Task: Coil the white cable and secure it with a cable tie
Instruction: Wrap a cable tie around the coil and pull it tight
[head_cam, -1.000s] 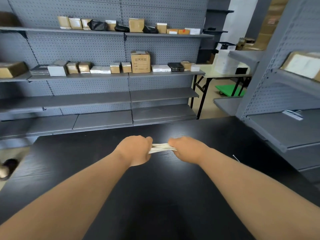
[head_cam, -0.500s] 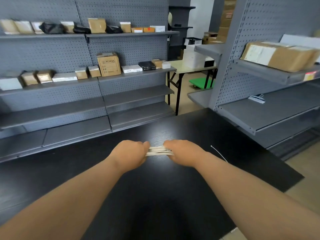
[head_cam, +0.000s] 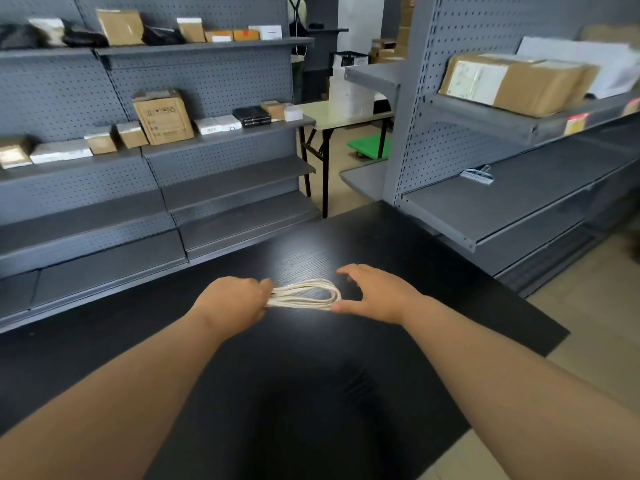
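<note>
The white cable (head_cam: 304,294) is gathered into a long flat coil of several loops, lying low over the black table (head_cam: 311,393). My left hand (head_cam: 235,299) is shut on the coil's left end. My right hand (head_cam: 377,294) sits just right of the coil's rounded end, fingers spread apart, thumb close to the loops, holding nothing. No cable tie is visible; my right hand and forearm cover the table where it lay.
Grey pegboard shelving (head_cam: 221,174) with cardboard boxes stands behind the table. A second grey shelf unit (head_cam: 512,202) runs along the right, close to the table's far right corner. A folding table (head_cam: 339,116) and green cart (head_cam: 367,147) stand beyond.
My right hand has let go of the coil's right end and opened, moving slightly right. The loops have sprung wider. The view has turned to the right.
</note>
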`<state>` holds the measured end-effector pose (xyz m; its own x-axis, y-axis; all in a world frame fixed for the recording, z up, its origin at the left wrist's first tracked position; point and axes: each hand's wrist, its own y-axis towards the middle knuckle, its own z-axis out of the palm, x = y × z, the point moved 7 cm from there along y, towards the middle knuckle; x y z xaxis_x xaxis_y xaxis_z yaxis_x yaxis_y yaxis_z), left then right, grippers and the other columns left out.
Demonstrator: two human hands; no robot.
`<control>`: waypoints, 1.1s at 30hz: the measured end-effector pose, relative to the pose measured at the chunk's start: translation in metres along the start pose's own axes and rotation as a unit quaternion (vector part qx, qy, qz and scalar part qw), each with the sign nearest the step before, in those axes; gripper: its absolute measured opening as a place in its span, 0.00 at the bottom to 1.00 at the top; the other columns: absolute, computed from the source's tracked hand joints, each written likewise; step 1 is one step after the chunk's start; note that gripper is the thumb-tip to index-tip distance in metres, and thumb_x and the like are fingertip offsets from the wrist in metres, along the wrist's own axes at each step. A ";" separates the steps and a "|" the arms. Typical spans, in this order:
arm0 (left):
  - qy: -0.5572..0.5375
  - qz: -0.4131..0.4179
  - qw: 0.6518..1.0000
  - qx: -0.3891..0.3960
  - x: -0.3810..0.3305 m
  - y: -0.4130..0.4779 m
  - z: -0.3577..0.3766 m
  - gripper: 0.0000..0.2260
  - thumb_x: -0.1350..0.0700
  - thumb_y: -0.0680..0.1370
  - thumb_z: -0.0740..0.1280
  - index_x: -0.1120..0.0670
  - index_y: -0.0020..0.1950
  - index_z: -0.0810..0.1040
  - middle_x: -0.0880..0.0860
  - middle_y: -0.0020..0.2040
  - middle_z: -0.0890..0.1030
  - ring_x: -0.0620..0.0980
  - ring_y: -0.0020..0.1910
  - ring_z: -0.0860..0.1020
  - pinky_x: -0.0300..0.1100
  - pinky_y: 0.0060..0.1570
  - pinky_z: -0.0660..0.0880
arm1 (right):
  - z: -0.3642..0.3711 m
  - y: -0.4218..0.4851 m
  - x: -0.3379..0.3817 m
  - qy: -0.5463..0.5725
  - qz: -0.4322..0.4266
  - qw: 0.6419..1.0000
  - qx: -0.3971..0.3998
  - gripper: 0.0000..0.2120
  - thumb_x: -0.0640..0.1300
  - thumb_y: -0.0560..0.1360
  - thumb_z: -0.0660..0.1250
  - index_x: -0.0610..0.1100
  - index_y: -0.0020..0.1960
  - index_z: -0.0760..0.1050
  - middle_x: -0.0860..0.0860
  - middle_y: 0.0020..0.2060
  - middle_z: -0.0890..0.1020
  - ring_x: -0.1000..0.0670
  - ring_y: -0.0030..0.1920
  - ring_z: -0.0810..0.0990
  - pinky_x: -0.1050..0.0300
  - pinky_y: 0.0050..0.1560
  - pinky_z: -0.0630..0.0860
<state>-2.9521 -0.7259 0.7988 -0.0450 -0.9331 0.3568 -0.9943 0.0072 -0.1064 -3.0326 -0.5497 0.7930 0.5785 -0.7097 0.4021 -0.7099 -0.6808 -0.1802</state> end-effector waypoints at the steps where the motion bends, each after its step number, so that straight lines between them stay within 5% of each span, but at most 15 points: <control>1: 0.000 -0.004 1.000 0.004 -0.003 0.008 0.002 0.09 0.53 0.79 0.56 0.55 0.56 0.69 0.54 0.50 0.79 0.57 0.47 0.80 0.45 0.38 0.69 | -0.001 0.003 -0.018 0.014 0.021 1.000 -0.001 0.36 0.65 0.70 0.63 0.50 0.72 0.61 0.52 0.68 0.70 0.50 0.66 0.71 0.52 0.62 0.70; 11: -0.069 -0.072 0.994 0.040 -0.052 0.083 0.017 0.08 0.52 0.78 0.56 0.53 0.54 0.69 0.52 0.47 0.79 0.56 0.42 0.78 0.46 0.37 0.69 | 0.021 0.036 -0.201 -0.070 0.248 0.964 0.062 0.07 0.42 0.75 0.64 0.41 0.52 0.77 0.45 0.50 0.81 0.44 0.50 0.80 0.55 0.42 0.74; 20: -0.098 -0.148 0.980 0.092 -0.090 0.104 0.024 0.08 0.51 0.78 0.57 0.54 0.53 0.68 0.53 0.47 0.79 0.59 0.45 0.79 0.45 0.37 0.67 | 0.056 0.055 -0.234 0.013 0.272 0.956 0.109 0.11 0.46 0.74 0.69 0.40 0.52 0.77 0.44 0.52 0.81 0.44 0.52 0.80 0.56 0.43 0.74; 27: -0.116 -0.195 0.967 0.118 -0.089 0.098 0.030 0.08 0.50 0.78 0.57 0.53 0.53 0.68 0.51 0.47 0.80 0.57 0.44 0.79 0.44 0.37 0.68 | 0.065 0.073 -0.233 0.036 0.278 0.951 0.128 0.11 0.40 0.76 0.65 0.37 0.57 0.76 0.42 0.58 0.79 0.43 0.58 0.78 0.54 0.52 0.75; 33: -0.128 -0.230 0.957 0.120 -0.080 0.092 0.030 0.08 0.50 0.79 0.56 0.52 0.54 0.68 0.51 0.47 0.79 0.56 0.41 0.77 0.44 0.37 0.68 | 0.063 0.077 -0.223 0.042 0.255 0.957 0.136 0.09 0.39 0.77 0.62 0.37 0.55 0.76 0.43 0.55 0.79 0.43 0.55 0.79 0.56 0.48 0.74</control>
<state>-3.0369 -0.6613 0.7330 0.4475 -0.8757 0.1812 -0.8510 -0.4793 -0.2145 -3.1910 -0.4548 0.6326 0.1428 -0.9526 0.2687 -0.7542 -0.2805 -0.5937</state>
